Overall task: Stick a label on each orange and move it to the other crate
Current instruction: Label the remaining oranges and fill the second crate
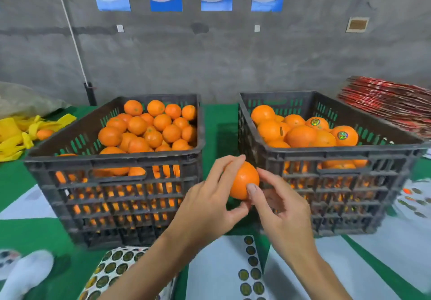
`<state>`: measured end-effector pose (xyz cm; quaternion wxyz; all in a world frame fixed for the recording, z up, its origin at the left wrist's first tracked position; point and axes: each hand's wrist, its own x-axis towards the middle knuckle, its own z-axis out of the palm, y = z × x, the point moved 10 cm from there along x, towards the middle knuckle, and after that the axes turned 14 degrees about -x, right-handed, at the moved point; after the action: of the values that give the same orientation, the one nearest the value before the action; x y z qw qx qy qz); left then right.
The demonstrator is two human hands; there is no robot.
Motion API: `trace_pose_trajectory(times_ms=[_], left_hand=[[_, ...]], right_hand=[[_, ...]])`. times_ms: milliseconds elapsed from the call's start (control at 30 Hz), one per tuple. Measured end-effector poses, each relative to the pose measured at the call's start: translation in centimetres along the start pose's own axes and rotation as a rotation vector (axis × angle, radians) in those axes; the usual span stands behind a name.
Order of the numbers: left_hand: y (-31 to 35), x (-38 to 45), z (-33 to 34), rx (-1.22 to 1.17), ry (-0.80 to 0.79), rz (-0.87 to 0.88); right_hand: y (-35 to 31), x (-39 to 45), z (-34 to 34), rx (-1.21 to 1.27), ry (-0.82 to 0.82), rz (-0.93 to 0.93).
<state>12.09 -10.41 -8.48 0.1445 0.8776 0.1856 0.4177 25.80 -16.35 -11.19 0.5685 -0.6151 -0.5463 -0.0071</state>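
Observation:
My left hand [211,202] grips an orange [242,178] in the gap between the two crates, fingers over its top and thumb under it. My right hand [279,208] touches the same orange from the right, thumb on its lower front and forefinger at its right side. The left black crate [112,162] is full of unlabelled oranges. In the right black crate [338,152], two oranges show round shiny labels [342,135]. A label sheet [112,267] lies below my left forearm, and a label strip [250,269] lies between my arms.
Yellow wrappers [21,134] with one loose orange [44,134] lie at far left. Stacked red flat cartons [391,103] sit behind the right crate. More label sheets [415,199] lie at the right edge. A white cloth [25,274] sits at bottom left on the green table.

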Motion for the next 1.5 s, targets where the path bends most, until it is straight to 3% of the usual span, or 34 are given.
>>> trace_pose_trajectory(times_ms=[200, 333, 467, 700, 1000, 1200, 1400, 1500], left_hand=[[-8.4, -6.1, 9.5, -0.305, -0.169, -0.397], [-12.1, -9.4, 12.3, -0.519, -0.127, -0.622], [-14.3, -10.3, 12.4, -0.568, -0.037, -0.739], [-14.7, -11.6, 13.1, -0.731, -0.047, -0.821], [-14.9, -12.0, 13.3, -0.765, -0.02, -0.807], [-14.8, -12.2, 13.1, -0.742, -0.055, -0.799], [-14.9, -12.3, 12.7, -0.71, -0.095, -0.788], [-14.9, -12.4, 12.7, -0.717, -0.101, -0.787]], right_hand=[[9.0, -4.8, 3.5, -0.078, -0.299, 0.243], [12.4, -7.2, 5.0, -0.325, -0.475, 0.138], [13.2, -8.6, 6.5, -0.6, -0.622, 0.05], [12.3, -8.4, 7.7, -0.758, -0.625, 0.013], [12.7, -7.8, 7.6, -0.703, -0.578, 0.126], [12.4, -7.6, 7.4, -0.717, -0.558, 0.084], [12.7, -7.7, 8.3, -0.882, -0.668, 0.03], [12.7, -7.9, 8.7, -0.839, -0.677, 0.055]])
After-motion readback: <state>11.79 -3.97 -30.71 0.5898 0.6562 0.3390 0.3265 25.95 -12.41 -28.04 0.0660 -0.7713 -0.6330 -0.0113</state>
